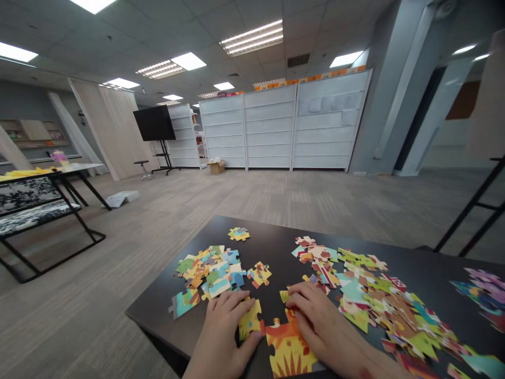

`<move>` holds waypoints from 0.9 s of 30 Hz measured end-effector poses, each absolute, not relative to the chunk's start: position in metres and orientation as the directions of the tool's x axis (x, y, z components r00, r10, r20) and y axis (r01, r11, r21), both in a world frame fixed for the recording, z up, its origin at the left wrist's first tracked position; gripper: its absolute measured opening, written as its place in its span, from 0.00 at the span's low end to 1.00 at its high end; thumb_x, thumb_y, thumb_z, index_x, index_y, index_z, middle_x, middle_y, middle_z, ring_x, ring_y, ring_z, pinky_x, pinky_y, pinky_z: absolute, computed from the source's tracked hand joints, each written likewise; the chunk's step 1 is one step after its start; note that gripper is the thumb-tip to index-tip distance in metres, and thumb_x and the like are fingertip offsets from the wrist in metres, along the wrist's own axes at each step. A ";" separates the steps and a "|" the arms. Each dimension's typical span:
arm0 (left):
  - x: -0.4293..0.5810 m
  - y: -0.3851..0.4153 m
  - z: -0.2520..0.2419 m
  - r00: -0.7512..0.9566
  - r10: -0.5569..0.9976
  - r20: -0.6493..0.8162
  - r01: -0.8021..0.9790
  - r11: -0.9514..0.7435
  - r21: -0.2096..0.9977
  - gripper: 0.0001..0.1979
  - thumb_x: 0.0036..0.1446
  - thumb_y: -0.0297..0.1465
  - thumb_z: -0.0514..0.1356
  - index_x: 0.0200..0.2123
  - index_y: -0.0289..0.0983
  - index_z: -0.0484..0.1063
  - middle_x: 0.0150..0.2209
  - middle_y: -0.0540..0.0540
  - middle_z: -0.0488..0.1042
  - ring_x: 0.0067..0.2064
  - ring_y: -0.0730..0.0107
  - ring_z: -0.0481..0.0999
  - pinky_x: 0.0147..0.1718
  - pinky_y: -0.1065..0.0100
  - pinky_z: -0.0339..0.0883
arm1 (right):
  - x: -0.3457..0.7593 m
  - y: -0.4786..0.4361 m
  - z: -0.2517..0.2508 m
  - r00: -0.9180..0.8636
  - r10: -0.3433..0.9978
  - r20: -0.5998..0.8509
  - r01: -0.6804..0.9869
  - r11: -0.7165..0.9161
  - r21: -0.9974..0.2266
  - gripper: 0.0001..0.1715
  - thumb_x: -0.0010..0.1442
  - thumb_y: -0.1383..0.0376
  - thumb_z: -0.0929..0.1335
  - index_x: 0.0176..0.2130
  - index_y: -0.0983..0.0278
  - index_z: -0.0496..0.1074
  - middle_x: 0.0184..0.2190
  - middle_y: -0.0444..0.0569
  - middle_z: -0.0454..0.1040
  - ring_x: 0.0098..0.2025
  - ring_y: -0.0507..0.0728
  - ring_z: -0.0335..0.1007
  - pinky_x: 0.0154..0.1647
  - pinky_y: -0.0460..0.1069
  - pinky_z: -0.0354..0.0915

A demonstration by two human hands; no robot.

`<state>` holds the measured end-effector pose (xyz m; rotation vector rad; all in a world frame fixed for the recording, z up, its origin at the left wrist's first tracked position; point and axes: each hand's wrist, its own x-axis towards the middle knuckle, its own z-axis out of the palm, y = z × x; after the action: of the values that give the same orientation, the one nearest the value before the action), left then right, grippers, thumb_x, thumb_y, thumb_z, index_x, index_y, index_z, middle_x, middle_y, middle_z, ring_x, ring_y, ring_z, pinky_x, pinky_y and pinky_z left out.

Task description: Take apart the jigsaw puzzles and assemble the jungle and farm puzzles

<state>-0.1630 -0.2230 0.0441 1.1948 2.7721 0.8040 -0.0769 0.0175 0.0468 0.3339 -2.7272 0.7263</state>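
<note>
My left hand (226, 331) grips a yellow jigsaw puzzle piece (251, 318), with the thumb at its lower edge and the fingers along its top and left. Just right of it lies an orange and yellow puzzle section (290, 350) showing spiky grass. My right hand (315, 318) is closed over that section's right side, its fingertips on a small yellow-green puzzle piece (283, 296); the palm hides part of both. Beyond my left hand is a pile of blue, green and orange pieces (213, 271). A loose yellow piece (259, 274) lies between the hands, farther off.
A large heap of green, brown and red pieces (379, 295) covers the right of the black table (272, 247). Purple and blue pieces (485, 289) lie at the far right. One piece (239, 233) sits near the far edge. Another table (74, 168) stands at left.
</note>
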 end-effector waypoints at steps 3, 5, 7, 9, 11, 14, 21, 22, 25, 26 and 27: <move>-0.164 -0.220 0.044 -0.731 0.662 0.167 0.650 0.599 0.467 0.20 0.60 0.38 0.62 0.56 0.43 0.75 0.60 0.41 0.72 0.60 0.44 0.67 0.57 0.44 0.60 | -0.077 0.017 0.047 -0.934 -0.150 0.325 -0.289 0.851 -0.438 0.14 0.63 0.75 0.60 0.41 0.61 0.70 0.46 0.52 0.72 0.49 0.60 0.70 0.53 0.58 0.68; -0.164 -0.220 0.043 -0.734 0.656 0.175 0.648 0.599 0.470 0.21 0.60 0.38 0.62 0.56 0.44 0.75 0.61 0.42 0.72 0.60 0.44 0.67 0.57 0.45 0.60 | -0.078 0.017 0.046 -0.933 -0.154 0.324 -0.293 0.848 -0.441 0.15 0.63 0.75 0.60 0.41 0.61 0.70 0.46 0.52 0.72 0.50 0.60 0.69 0.54 0.58 0.68; -0.164 -0.219 0.043 -0.734 0.654 0.185 0.650 0.595 0.473 0.20 0.60 0.38 0.62 0.56 0.45 0.75 0.61 0.43 0.72 0.60 0.45 0.67 0.57 0.45 0.60 | -0.078 0.018 0.045 -0.931 -0.155 0.331 -0.299 0.844 -0.446 0.15 0.63 0.75 0.60 0.42 0.61 0.71 0.47 0.52 0.72 0.50 0.60 0.69 0.54 0.58 0.68; -0.165 -0.219 0.042 -0.734 0.651 0.194 0.651 0.593 0.473 0.20 0.61 0.37 0.62 0.57 0.45 0.74 0.61 0.43 0.71 0.60 0.45 0.67 0.57 0.45 0.60 | -0.078 0.018 0.045 -0.929 -0.154 0.338 -0.303 0.841 -0.449 0.14 0.63 0.75 0.61 0.42 0.61 0.71 0.47 0.53 0.72 0.50 0.60 0.69 0.54 0.58 0.68; -0.164 -0.219 0.041 -0.733 0.652 0.197 0.653 0.592 0.472 0.20 0.61 0.37 0.61 0.57 0.45 0.74 0.62 0.43 0.71 0.60 0.45 0.67 0.57 0.44 0.60 | -0.077 0.018 0.045 -0.929 -0.153 0.336 -0.301 0.841 -0.450 0.14 0.63 0.74 0.61 0.42 0.61 0.71 0.47 0.53 0.72 0.51 0.61 0.69 0.54 0.58 0.68; -0.164 -0.219 0.040 -0.733 0.649 0.206 0.656 0.593 0.467 0.21 0.61 0.37 0.61 0.57 0.45 0.74 0.61 0.43 0.71 0.60 0.45 0.67 0.57 0.44 0.60 | -0.077 0.018 0.047 -0.931 -0.151 0.331 -0.297 0.842 -0.451 0.14 0.63 0.74 0.60 0.42 0.61 0.71 0.47 0.53 0.72 0.51 0.61 0.69 0.54 0.59 0.68; -0.165 -0.216 0.042 -0.737 0.647 0.194 0.652 0.604 0.458 0.20 0.62 0.36 0.60 0.57 0.44 0.74 0.62 0.43 0.71 0.60 0.45 0.67 0.58 0.43 0.60 | -0.078 0.017 0.048 -0.932 -0.150 0.331 -0.295 0.844 -0.448 0.14 0.63 0.74 0.60 0.42 0.61 0.71 0.46 0.54 0.73 0.51 0.61 0.69 0.54 0.59 0.68; -0.165 -0.216 0.043 -0.737 0.648 0.191 0.651 0.608 0.454 0.20 0.62 0.36 0.60 0.57 0.44 0.74 0.62 0.43 0.70 0.60 0.45 0.67 0.58 0.43 0.60 | -0.078 0.017 0.048 -0.934 -0.151 0.325 -0.292 0.847 -0.444 0.14 0.64 0.74 0.60 0.42 0.61 0.71 0.47 0.54 0.73 0.51 0.61 0.69 0.54 0.60 0.68; -0.165 -0.218 0.044 -0.726 0.666 0.171 0.657 0.598 0.459 0.24 0.61 0.36 0.59 0.61 0.47 0.70 0.66 0.44 0.66 0.62 0.44 0.65 0.59 0.41 0.59 | -0.077 0.017 0.049 -0.938 -0.152 0.312 -0.283 0.854 -0.436 0.14 0.64 0.74 0.60 0.41 0.61 0.71 0.47 0.54 0.73 0.52 0.61 0.69 0.55 0.60 0.67; -0.165 -0.219 0.044 -0.720 0.672 0.171 0.660 0.589 0.466 0.27 0.60 0.34 0.59 0.63 0.47 0.67 0.67 0.45 0.62 0.63 0.44 0.63 0.60 0.41 0.58 | -0.077 0.018 0.048 -0.938 -0.153 0.312 -0.285 0.854 -0.436 0.14 0.64 0.74 0.60 0.41 0.61 0.71 0.47 0.53 0.72 0.53 0.61 0.69 0.55 0.60 0.67; -0.165 -0.221 0.044 -0.716 0.676 0.175 0.663 0.579 0.475 0.31 0.58 0.31 0.59 0.66 0.47 0.63 0.69 0.45 0.59 0.65 0.44 0.61 0.61 0.40 0.57 | -0.077 0.018 0.047 -0.937 -0.154 0.312 -0.286 0.852 -0.439 0.14 0.64 0.74 0.60 0.42 0.61 0.71 0.47 0.53 0.72 0.53 0.61 0.69 0.55 0.60 0.67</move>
<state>-0.1649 -0.2214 0.0442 1.1745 2.7685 0.8170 -0.0770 0.0178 0.0474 0.3346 -2.7626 0.7141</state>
